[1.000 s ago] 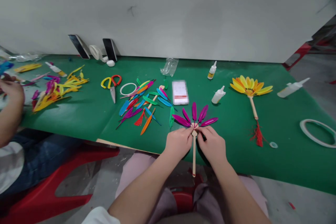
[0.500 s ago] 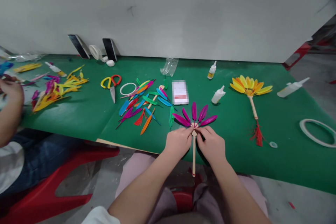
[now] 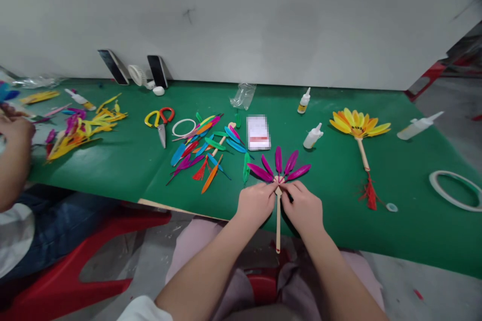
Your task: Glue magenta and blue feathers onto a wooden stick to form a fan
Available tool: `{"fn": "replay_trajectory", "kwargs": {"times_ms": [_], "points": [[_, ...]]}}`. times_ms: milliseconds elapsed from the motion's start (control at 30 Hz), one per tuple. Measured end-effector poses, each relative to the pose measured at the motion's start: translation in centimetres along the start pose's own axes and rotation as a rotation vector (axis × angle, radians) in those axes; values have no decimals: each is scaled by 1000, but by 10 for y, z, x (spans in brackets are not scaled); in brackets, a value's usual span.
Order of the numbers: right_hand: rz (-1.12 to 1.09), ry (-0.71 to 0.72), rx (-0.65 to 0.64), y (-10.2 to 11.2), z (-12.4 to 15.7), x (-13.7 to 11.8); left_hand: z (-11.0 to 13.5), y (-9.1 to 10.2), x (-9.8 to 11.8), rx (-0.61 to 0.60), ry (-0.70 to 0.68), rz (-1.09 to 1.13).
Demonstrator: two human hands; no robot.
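Observation:
Between my hands is a feather fan (image 3: 278,220): a pale wooden handle with several magenta feathers (image 3: 278,159) spread from its head. My left hand (image 3: 256,204) is closed, its fingertips pinching the fan's head from the left. From the right, the fingers of my right hand (image 3: 304,206) press on the same spot, also closed. The feather bases are partly hidden under my fingertips. The handle's lower end sticks out past the table's front edge. Close by on the left lies a green feather (image 3: 246,167).
Loose coloured feathers (image 3: 199,143), scissors (image 3: 161,128) and a phone (image 3: 258,133) lie on the green table (image 3: 131,175). Glue bottles (image 3: 312,137) stand behind my hands. A yellow feather fan (image 3: 359,128) and a tape roll (image 3: 455,190) lie right. Another person's hand (image 3: 17,130) is far left.
My hands and the magenta fan stay almost still, with the right-hand feather shifting very slightly. At far left, the other person's hand has moved a little and blue feathers there have risen.

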State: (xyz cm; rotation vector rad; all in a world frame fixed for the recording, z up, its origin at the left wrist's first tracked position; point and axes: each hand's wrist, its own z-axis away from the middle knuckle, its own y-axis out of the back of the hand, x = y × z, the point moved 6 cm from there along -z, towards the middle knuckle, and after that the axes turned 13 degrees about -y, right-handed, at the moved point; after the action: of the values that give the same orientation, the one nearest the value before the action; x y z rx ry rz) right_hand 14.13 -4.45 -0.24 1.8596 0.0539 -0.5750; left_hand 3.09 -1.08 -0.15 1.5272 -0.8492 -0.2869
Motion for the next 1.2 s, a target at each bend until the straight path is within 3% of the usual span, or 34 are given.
{"fn": "replay_trajectory", "kwargs": {"times_ms": [600, 1200], "points": [[-54, -30, 5, 3, 0, 2, 0, 2, -2, 58, 10, 49], [-123, -65, -53, 5, -3, 2, -1, 1, 3, 8, -21, 31]]}}
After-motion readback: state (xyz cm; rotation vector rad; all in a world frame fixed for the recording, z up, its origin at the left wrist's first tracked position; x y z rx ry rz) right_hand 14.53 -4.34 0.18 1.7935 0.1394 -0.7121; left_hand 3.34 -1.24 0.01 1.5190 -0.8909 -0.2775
